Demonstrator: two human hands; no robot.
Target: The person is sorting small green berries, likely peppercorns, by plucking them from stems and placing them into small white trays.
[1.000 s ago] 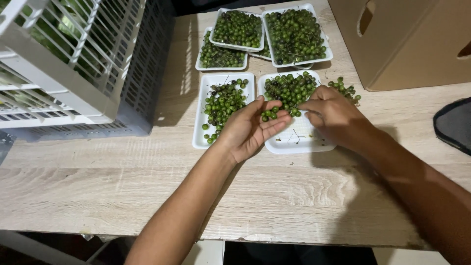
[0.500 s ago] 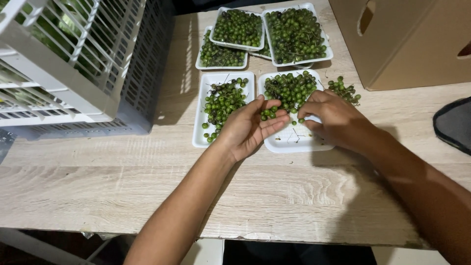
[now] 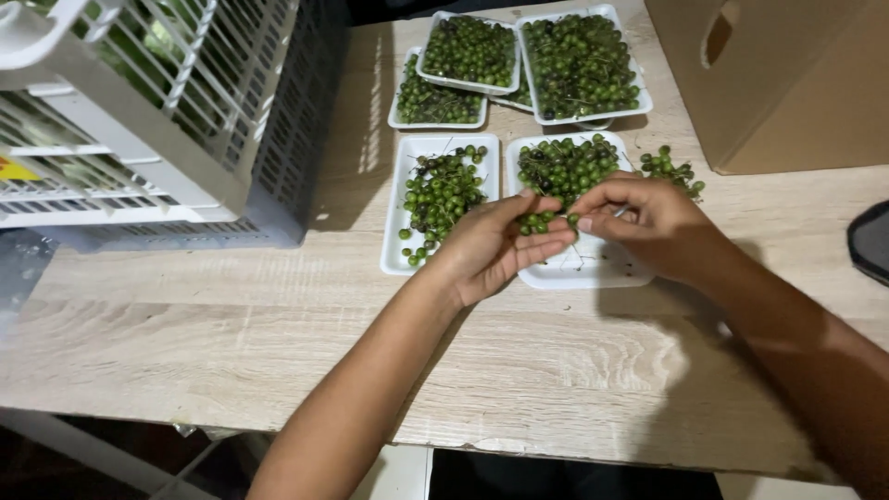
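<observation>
Over the near right white foam tray (image 3: 593, 268), both hands meet above its bare front half. Cupped palm-up, the left hand (image 3: 495, 248) has its fingers curled loosely around a small cluster of green berries (image 3: 540, 222) resting on the fingertips. Coming in from the right side, the right hand (image 3: 648, 222) pinches at the same cluster with thumb and forefinger closed narrow, the other fingers bent under. A heap of green berries (image 3: 567, 167) fills the far half of that tray, touching the left fingertips.

Just beside it to the left lies a second white tray (image 3: 443, 199), with berries scattered thinly along its middle and bare foam at its edges. Beyond these two, toward the far edge of the wooden bench (image 3: 556, 370), stand three fuller trays: a large one at right (image 3: 582, 63), a smaller one (image 3: 470, 51) overlapping it at left, and another (image 3: 428, 100) partly tucked under that one. A loose sprig of berries (image 3: 671, 169) lies on the bench just right of the near tray, close behind the right hand.

At left, a grey and white plastic crate (image 3: 176, 111) with slatted walls takes up the corner, with green leaves showing through its bars. A cardboard box (image 3: 778, 74) with a handle slot stands at the far right. A dark object (image 3: 870, 243) shows at the right edge; what it is cannot be told.
</observation>
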